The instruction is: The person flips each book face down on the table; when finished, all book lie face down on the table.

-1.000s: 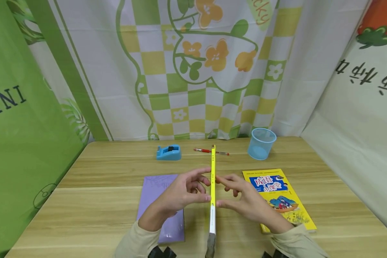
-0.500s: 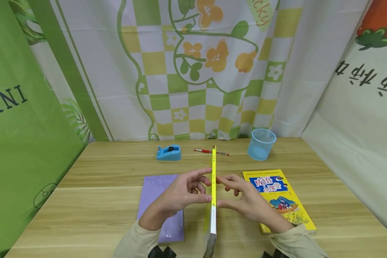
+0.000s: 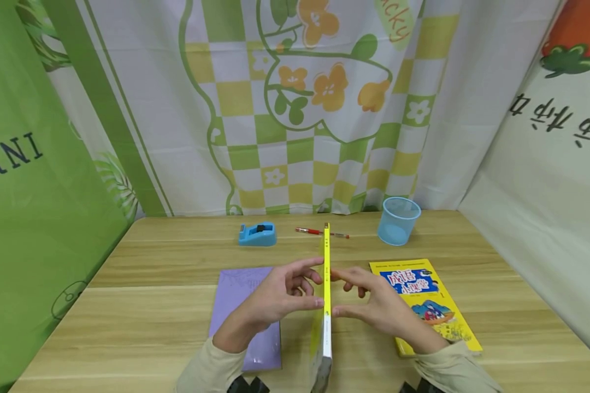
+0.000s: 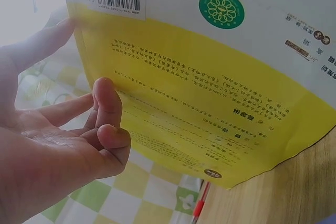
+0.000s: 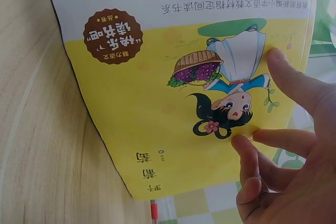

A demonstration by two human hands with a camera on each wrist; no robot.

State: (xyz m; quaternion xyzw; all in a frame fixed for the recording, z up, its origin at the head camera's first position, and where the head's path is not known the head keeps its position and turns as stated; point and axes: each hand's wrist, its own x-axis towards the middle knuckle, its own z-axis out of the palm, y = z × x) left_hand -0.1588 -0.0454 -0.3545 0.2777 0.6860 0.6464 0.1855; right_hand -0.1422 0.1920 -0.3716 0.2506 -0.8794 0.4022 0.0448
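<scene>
Spine up, a thin yellow and white book (image 3: 326, 273) stands between my two hands. My left hand (image 3: 270, 295) touches its left side with straight thumb and index finger near the spine, the other fingers loosely bent. From the opposite side my right hand (image 3: 373, 300) presses thumb and index fingertips to the cover. In the left wrist view the back cover (image 4: 210, 82) bears a barcode and a green seal. The right wrist view has the front cover (image 5: 121, 108), with a drawn girl and a grape basket. The book's pages are hidden.
A purple book (image 3: 231, 284) lies left, partly under my left forearm. Another yellow book (image 3: 447, 300) lies right, partly beneath my right arm. Along the back of the wooden table (image 3: 142, 305) are a blue tape dispenser (image 3: 258, 234), a red pen (image 3: 307, 231) and a blue mesh cup (image 3: 398, 221).
The upright book has turned slightly, its spine shifting a little right, so more of its left cover shows now. Both hands keep nearly the same place on it.
</scene>
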